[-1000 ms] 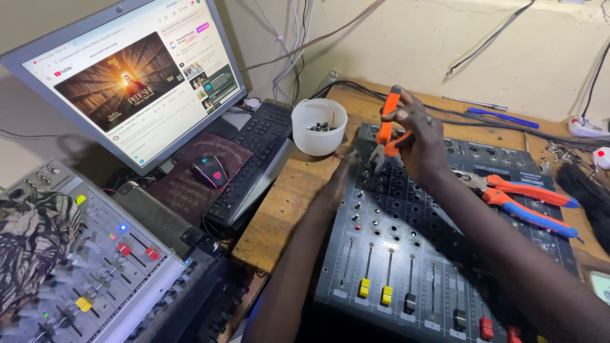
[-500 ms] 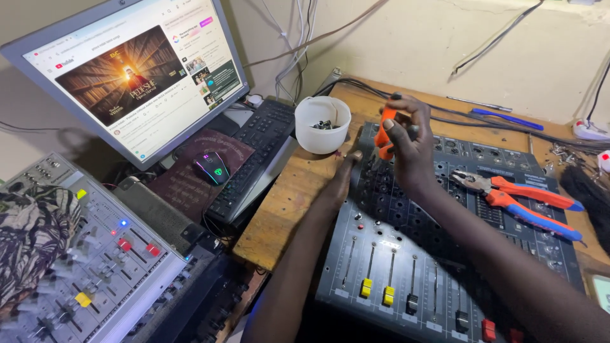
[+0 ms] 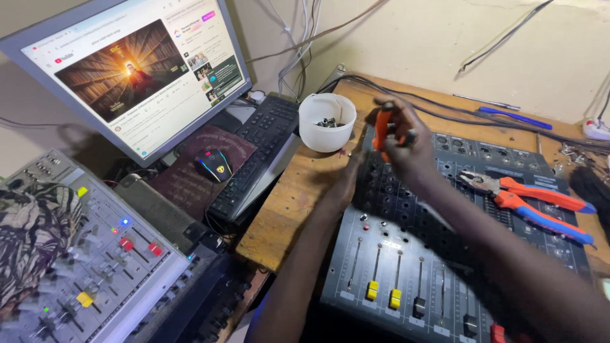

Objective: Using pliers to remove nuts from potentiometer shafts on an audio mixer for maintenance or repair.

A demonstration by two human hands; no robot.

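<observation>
On the far left a computer screen [image 3: 136, 76] leans over a second, pale mixing desk [image 3: 82, 267] with a patterned cloth [image 3: 28, 235] draped on its near corner. Right of that, a lit mouse [image 3: 213, 164] sits on a dark pad, and a black keyboard [image 3: 257, 149] runs back toward the wall.

On the wooden surface [image 3: 286, 209], a white cup [image 3: 327, 122] holding small metal parts stands just left of the dark mixer [image 3: 438, 254]. A loose screw or two seem to lie between the cup and the mixer's far left corner.

The left hand [image 3: 346, 184] rests at the mixer's far left edge, mostly hidden by the forearm; I cannot tell whether its fingers are spread or closed. The right hand [image 3: 406, 149] is raised over the mixer's far left corner, fingers curled around an orange-handled tool [image 3: 381, 127], which stands nearly upright, tip down; the tip itself is blurred.

Likely troubles: the tip could slip off a small screw and scar the panel or a knob. A freed screw could roll off the surface or drop among the cables. An elbow swing could tip the cup and scatter its parts.

On the right, orange-and-blue pliers [image 3: 534, 203] lie loose on the mixer; a nudge from the right forearm might slide them onto the faders.
</observation>
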